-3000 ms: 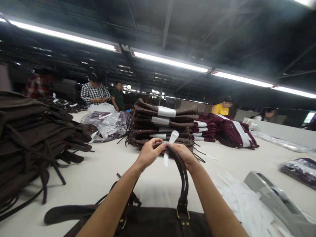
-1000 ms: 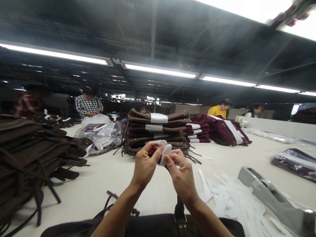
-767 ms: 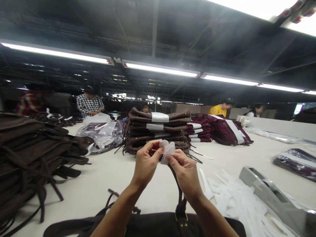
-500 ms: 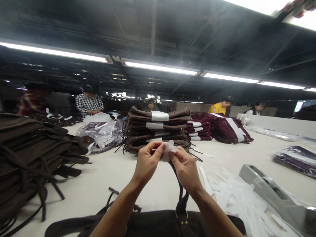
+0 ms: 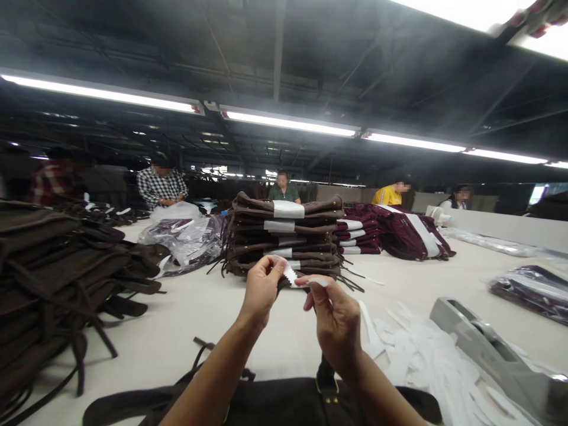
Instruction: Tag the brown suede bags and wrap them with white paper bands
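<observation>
Between both hands is a small white strip (image 5: pixel 290 273) with a jagged edge. My left hand (image 5: pixel 261 290) pinches its upper left part between thumb and fingers. At its right end, my right hand (image 5: pixel 335 313) is closed on the white material, a piece of which shows above the index finger. Below the hands, a dark brown bag (image 5: pixel 284 402) lies at the near edge under my forearms. Its strap rises toward the hands and is partly hidden behind the right one.
Brown bags with white bands are stacked (image 5: pixel 284 236) ahead, maroon bags (image 5: pixel 406 234) behind right. More brown bags (image 5: pixel 53 266) fill the left. White strips (image 5: pixel 426 349) and a grey tape dispenser (image 5: pixel 492 349) lie at right. Several people stand beyond the table.
My right hand has turned and moved slightly down and right. The white strip now stretches between the hands, showing its jagged edge. A person behind the brown stack has risen higher into view.
</observation>
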`<action>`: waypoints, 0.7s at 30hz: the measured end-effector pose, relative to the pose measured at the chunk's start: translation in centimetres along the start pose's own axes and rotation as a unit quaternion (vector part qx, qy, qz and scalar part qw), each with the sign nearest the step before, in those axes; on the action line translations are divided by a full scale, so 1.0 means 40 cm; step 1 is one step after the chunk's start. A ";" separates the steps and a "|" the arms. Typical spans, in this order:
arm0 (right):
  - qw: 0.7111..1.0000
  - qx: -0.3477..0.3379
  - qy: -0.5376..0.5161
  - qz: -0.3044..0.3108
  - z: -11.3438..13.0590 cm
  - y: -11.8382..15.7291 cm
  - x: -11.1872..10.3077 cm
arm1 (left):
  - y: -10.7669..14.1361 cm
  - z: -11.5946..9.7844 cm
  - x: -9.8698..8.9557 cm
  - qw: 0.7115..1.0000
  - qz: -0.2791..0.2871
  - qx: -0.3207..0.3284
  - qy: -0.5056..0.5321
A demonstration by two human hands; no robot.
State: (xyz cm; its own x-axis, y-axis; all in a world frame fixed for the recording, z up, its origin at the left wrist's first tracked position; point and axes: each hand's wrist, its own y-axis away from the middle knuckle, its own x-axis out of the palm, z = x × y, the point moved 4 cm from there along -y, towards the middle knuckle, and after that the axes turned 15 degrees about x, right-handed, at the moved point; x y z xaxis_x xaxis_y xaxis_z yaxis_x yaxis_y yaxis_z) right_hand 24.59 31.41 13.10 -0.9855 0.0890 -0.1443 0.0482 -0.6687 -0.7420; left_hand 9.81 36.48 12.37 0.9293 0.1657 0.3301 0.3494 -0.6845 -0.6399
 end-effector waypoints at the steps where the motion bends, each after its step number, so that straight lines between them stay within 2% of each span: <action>1: 0.998 0.038 -0.039 0.033 -0.002 0.006 0.008 | 0.004 -0.003 0.006 1.000 0.013 -0.005 -0.002; 4: 0.969 0.125 -0.095 0.190 -0.005 0.027 0.051 | 0.012 -0.021 0.014 0.999 0.028 0.020 -0.037; 7: 0.911 0.191 -0.090 0.354 0.007 0.054 0.082 | 0.010 -0.043 0.005 0.989 0.020 0.094 -0.116; 8: 0.899 0.202 -0.083 0.380 0.018 0.057 0.078 | 0.008 -0.046 0.002 0.985 0.020 0.109 -0.133; 9: 0.898 0.201 -0.074 0.383 0.033 0.055 0.063 | 0.005 -0.046 -0.001 0.983 0.021 0.116 -0.141; 10: 0.913 0.192 -0.061 0.355 0.049 0.045 0.034 | 0.003 -0.045 -0.003 0.982 0.019 0.120 -0.141; 11: 0.938 0.174 -0.042 0.295 0.064 0.028 -0.010 | 0.001 -0.043 -0.006 0.982 0.014 0.125 -0.139; 13: 0.985 0.125 0.026 0.115 0.083 -0.013 -0.131 | -0.001 -0.039 -0.009 0.980 0.002 0.138 -0.142; 14: 0.991 0.106 0.077 0.022 0.081 -0.033 -0.200 | 0.000 -0.037 -0.009 0.979 -0.003 0.145 -0.147; 15: 0.985 0.109 0.128 -0.034 0.066 -0.053 -0.262 | 0.000 -0.035 -0.008 0.977 -0.005 0.149 -0.151; 16: 0.972 0.145 0.181 -0.035 0.034 -0.073 -0.312 | 0.001 -0.033 -0.006 0.977 -0.004 0.151 -0.153; 18: 0.929 0.238 0.282 0.036 -0.057 -0.107 -0.383 | 0.003 -0.030 -0.002 0.977 -0.002 0.152 -0.153; 19: 0.896 0.288 0.330 0.073 -0.105 -0.117 -0.406 | 0.004 -0.031 -0.001 0.976 -0.003 0.155 -0.153; 21: 0.847 0.327 0.409 0.087 -0.168 -0.131 -0.426 | 0.004 -0.036 -0.001 0.974 -0.008 0.161 -0.158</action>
State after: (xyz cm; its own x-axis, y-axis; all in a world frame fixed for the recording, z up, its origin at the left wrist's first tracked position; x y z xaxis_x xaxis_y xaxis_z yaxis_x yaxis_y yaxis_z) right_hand 42.24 38.36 15.07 -0.5177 0.2490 -0.8185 -0.1826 -0.9668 -0.1786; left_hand 9.68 35.34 13.24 0.8959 0.4198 0.1453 0.3372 -0.4296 -0.8377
